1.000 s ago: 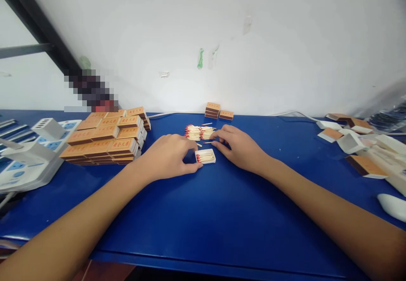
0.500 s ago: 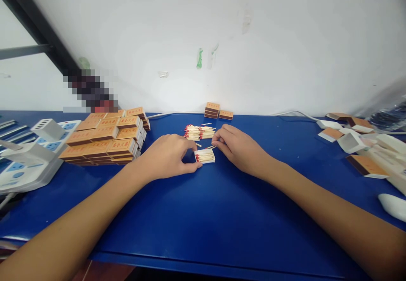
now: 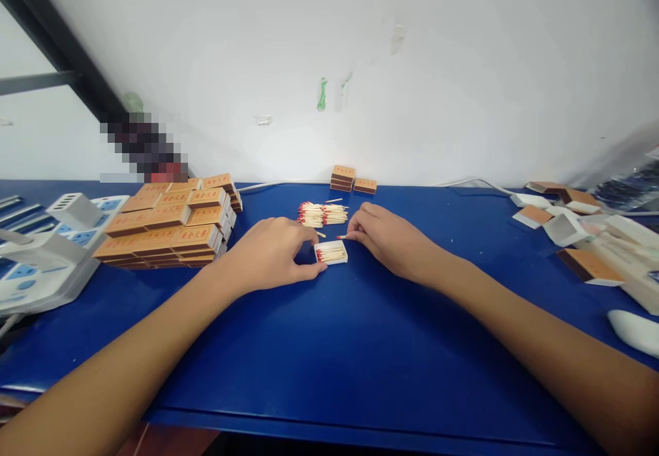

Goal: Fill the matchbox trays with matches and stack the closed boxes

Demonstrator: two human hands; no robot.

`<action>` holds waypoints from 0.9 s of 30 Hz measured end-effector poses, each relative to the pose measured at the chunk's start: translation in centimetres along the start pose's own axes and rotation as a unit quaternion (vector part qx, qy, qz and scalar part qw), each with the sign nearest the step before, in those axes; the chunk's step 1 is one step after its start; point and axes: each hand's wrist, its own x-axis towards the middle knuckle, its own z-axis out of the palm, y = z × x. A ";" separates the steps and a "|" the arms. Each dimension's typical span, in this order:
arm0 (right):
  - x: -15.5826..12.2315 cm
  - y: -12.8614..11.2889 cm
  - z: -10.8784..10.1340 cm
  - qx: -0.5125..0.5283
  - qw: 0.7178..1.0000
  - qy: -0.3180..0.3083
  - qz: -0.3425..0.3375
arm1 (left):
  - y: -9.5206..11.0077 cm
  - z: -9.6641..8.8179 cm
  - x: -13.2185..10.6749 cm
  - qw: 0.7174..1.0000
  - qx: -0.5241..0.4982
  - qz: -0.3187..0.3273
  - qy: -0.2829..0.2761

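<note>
A small white matchbox tray [image 3: 337, 244] lies on the blue table, partly filled with red-headed matches [image 3: 331, 255]. My left hand [image 3: 275, 253] holds its left end, forefinger at the far corner and thumb at the near one. To the right, my right hand [image 3: 378, 236] pinches a match [image 3: 342, 237] between thumb and forefinger. The red head of this match points left, just above the tray's far right corner. Behind the tray is a loose pile of matches [image 3: 323, 213], and one stray match [image 3: 320, 234] lies near my left fingertips.
Closed matchboxes [image 3: 169, 219] are stacked at the left beside a white power strip [image 3: 49, 264]. A few more matchboxes [image 3: 342, 177] stand against the wall. At the right lie matchbox sleeves and trays [image 3: 590, 267] in a jumble, with a white object [image 3: 633, 332] nearer me.
My right hand has drawn slightly away from the tray, and the pinched match's red head shows more clearly. My left hand keeps its hold on the tray. The whole view has shifted slightly.
</note>
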 end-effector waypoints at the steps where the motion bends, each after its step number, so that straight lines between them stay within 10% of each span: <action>1: -0.1 -0.3 -0.1 -0.003 1.000 0.009 -0.004 | 0.0 0.0 0.0 1.000 -0.001 0.001 0.001; 10: -0.9 -3.8 0.8 0.027 0.998 0.046 -0.029 | 0.0 0.1 0.0 1.000 0.005 0.000 -0.002; 16: 0.4 -0.7 1.4 0.105 0.986 0.126 0.029 | -0.1 0.1 0.1 1.000 -0.002 0.008 0.003; 27: 1.0 0.2 2.2 0.062 0.994 0.089 0.028 | 0.0 0.0 0.1 1.000 -0.004 0.001 -0.002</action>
